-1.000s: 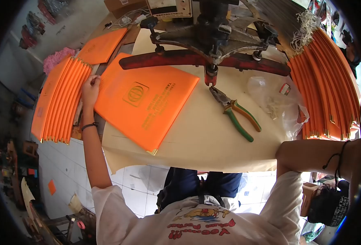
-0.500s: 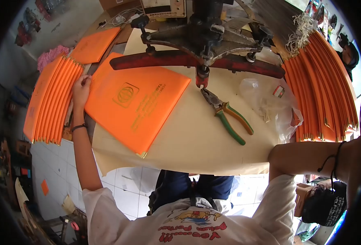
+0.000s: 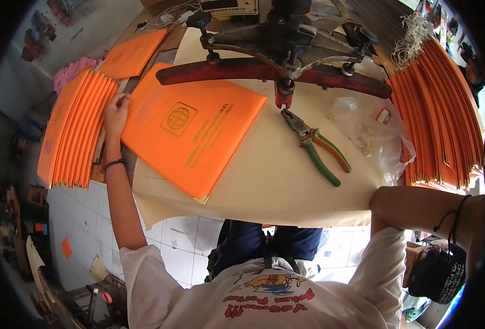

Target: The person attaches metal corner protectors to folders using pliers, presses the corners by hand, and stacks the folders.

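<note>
An orange folder (image 3: 212,118) with gold lettering, a globe emblem and a gold metal corner lies flat under the black and red arm of a machine (image 3: 286,93). At the folder's left edge, my left hand (image 3: 116,112) is closed with its fingers curled; what is between them, if anything, is hidden. My right elbow and forearm (image 3: 418,211) rest at the table's front right, and the right hand is out of view. Pliers (image 3: 319,148) with green and yellow handles lie right of the folder, jaws close to the machine's red tip.
To the left stand a row of orange folders (image 3: 72,131) and another flat folder (image 3: 135,53). More folders (image 3: 434,115) line the right, with pale strings (image 3: 410,41) above them. A clear plastic bag (image 3: 382,137) lies on the paper-covered table (image 3: 259,186). A person (image 3: 437,268) is at lower right.
The whole view has shifted slightly, so everything appears a little further right and higher. My left hand stays at the folder's left edge; folder and pliers lie as before.
</note>
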The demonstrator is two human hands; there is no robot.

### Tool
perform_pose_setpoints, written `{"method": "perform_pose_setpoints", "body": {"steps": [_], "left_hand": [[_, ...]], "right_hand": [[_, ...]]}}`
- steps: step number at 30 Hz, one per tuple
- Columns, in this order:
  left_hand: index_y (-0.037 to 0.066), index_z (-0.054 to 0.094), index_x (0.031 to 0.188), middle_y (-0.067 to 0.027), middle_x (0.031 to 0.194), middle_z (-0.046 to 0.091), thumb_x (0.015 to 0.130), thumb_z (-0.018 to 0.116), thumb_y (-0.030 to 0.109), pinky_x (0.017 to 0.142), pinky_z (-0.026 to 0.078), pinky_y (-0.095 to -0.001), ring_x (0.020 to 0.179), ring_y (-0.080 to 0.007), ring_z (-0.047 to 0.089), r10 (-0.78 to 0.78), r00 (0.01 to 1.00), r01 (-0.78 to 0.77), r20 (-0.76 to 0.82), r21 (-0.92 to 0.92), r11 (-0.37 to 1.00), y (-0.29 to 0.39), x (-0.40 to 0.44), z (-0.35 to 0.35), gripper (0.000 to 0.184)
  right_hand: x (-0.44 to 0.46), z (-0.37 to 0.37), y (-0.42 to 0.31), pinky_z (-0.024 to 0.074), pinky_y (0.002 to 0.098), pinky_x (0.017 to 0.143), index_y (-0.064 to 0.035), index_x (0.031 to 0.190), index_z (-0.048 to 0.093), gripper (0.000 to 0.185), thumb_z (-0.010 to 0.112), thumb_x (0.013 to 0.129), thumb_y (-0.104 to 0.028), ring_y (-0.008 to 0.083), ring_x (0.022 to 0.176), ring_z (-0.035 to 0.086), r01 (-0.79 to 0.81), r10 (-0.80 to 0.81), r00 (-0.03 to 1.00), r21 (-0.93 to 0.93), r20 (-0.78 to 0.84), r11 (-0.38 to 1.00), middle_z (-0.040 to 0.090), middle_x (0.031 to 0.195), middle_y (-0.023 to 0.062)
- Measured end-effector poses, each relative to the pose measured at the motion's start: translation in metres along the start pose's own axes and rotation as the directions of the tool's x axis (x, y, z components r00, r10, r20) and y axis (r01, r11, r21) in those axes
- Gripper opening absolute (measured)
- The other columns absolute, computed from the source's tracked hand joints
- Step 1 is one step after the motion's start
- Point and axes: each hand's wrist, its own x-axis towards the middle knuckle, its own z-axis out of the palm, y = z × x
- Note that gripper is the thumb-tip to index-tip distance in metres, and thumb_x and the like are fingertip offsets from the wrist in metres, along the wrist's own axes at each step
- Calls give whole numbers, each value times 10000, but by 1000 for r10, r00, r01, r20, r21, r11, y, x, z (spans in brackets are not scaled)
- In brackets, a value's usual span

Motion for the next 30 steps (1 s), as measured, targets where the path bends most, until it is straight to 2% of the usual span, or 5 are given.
{"method": "perform_pose_setpoints", "body": {"steps": [9, 22, 24, 27, 30], "left_hand": [[19, 677, 1123, -107, 1027, 697, 960, 597, 303, 841, 496, -361, 951, -221, 656, -30, 999, 30, -12, 4, 1000, 1, 0, 1, 337], [0, 676, 1079, -102, 900, 691, 964, 596, 268, 745, 489, -348, 822, -192, 642, -18, 1000, 17, -17, -19, 1000, 7, -3, 0, 303], [-3, 678, 1072, -101, 887, 689, 963, 596, 263, 735, 486, -345, 806, -189, 637, -57, 998, 57, -2, -6, 998, 11, -4, -1, 298], [-11, 677, 1069, -102, 889, 688, 964, 594, 261, 730, 484, -343, 804, -188, 634, -38, 999, 38, -12, -13, 999, 8, -2, 0, 303], [-14, 676, 1075, -103, 891, 689, 964, 593, 261, 733, 485, -342, 807, -193, 636, -12, 999, 12, -38, -17, 1000, 8, -3, 1, 307]], "right_hand": [[6, 3, 1, 466, 431, 914, -167, 1187, 569, 320, 480, 973, -388, 250, 1017, 566, 8, -8, 1000, 7, -6, 1000, 587, 1105, 72], [11, -13, 13, 464, 436, 942, -182, 1221, 564, 350, 462, 982, -417, 250, 1049, 562, -22, 21, 999, -27, -39, 999, 582, 1135, 72], [4, -26, 29, 464, 437, 946, -184, 1227, 563, 355, 459, 984, -421, 250, 1054, 561, -99, 96, 995, -98, -35, 990, 581, 1139, 72], [-27, -56, 72, 522, 415, 881, -61, 1179, 602, 296, 516, 976, -258, 292, 1006, 627, -188, 265, 956, -432, 125, 882, 645, 1057, 125], [-11, -7, 87, 498, 328, 853, -33, 1150, 644, 245, 611, 915, -93, 171, 944, 625, -549, 641, 754, -398, 144, 735, 674, 1073, 72]]}}
